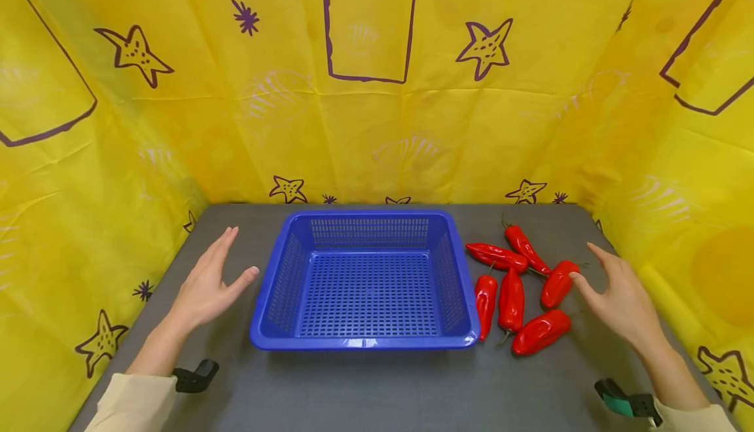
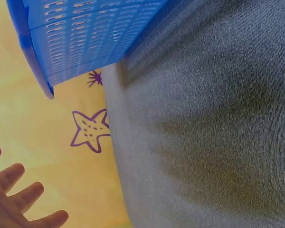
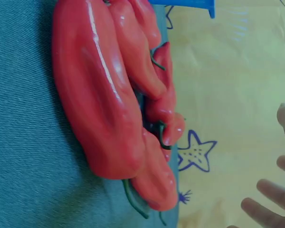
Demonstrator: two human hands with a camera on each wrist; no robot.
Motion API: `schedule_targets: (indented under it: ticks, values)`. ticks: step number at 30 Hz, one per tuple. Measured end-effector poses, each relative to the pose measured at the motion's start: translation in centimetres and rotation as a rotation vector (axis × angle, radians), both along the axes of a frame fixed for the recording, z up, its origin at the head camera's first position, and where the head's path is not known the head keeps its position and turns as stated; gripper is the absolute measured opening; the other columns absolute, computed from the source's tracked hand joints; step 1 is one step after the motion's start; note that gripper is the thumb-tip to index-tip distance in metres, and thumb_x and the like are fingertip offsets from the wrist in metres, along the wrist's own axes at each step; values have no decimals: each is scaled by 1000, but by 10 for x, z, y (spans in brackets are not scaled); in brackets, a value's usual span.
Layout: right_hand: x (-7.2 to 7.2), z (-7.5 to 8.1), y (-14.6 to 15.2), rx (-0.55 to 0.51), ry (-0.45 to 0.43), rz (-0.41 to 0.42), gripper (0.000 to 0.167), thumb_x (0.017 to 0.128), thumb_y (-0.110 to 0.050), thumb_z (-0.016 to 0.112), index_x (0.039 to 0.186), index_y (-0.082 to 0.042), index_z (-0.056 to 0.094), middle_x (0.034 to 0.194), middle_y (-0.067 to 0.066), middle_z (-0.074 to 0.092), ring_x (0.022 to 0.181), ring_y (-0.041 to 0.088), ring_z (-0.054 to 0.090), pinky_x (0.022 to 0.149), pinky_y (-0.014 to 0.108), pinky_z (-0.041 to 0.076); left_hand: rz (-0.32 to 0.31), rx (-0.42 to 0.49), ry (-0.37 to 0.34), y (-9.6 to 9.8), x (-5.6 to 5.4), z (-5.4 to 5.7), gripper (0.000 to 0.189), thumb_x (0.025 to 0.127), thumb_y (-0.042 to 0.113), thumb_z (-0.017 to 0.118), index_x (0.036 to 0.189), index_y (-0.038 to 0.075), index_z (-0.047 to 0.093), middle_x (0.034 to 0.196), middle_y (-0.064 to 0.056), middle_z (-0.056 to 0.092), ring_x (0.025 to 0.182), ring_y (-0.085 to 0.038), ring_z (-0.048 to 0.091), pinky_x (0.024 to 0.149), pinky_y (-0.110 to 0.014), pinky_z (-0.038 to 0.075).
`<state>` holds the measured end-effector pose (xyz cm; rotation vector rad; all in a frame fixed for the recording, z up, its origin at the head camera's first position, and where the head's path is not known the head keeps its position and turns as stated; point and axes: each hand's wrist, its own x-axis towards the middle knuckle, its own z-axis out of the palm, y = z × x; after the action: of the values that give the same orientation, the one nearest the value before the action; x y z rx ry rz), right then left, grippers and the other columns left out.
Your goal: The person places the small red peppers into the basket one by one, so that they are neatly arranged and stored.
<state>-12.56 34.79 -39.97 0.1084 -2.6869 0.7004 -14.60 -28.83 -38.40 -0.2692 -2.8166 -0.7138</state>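
A blue plastic basket (image 1: 365, 343) with slotted walls stands in the middle of the grey table, nothing inside it. Several shiny red peppers (image 1: 540, 332) with green stems lie loosely grouped to its right; one touches or nearly touches the basket's right rim. To the left of the basket my left hand (image 1: 206, 288) hovers, fingers extended and thumb apart, holding nothing. My right hand (image 1: 624, 298) is just right of the peppers, thumb and fingers spread, its thumb tip near the closest pepper (image 1: 558, 284). In the right wrist view a large pepper (image 3: 95, 90) fills the foreground.
Yellow cloth (image 1: 377, 131) printed with starfish and fish hangs behind and on both sides of the grey table (image 1: 377, 386). Each wrist wears a dark strap, the left strap (image 1: 196, 376) and the right strap (image 1: 627, 402).
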Motion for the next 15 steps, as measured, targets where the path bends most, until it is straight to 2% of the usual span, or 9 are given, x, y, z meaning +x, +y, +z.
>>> schedule_targets:
  ticks: [8,15]
  values:
    - [8,-12,-3,-20,-25,-50,66,88,-28,61,141,-2,33,120,32,45,103,44,44,72,64,36,10,128,-30,2,-1,-3,75,90,37,56,149,23,12,149,-21,22,130,-48,26,94,-70,25]
    - [16,-23,-4,-58,-82,-86,67,89,-31,58,142,-1,30,120,35,44,104,46,46,68,63,36,38,219,-45,3,-6,-9,75,90,36,57,149,19,14,148,-19,26,129,-46,30,94,-67,28]
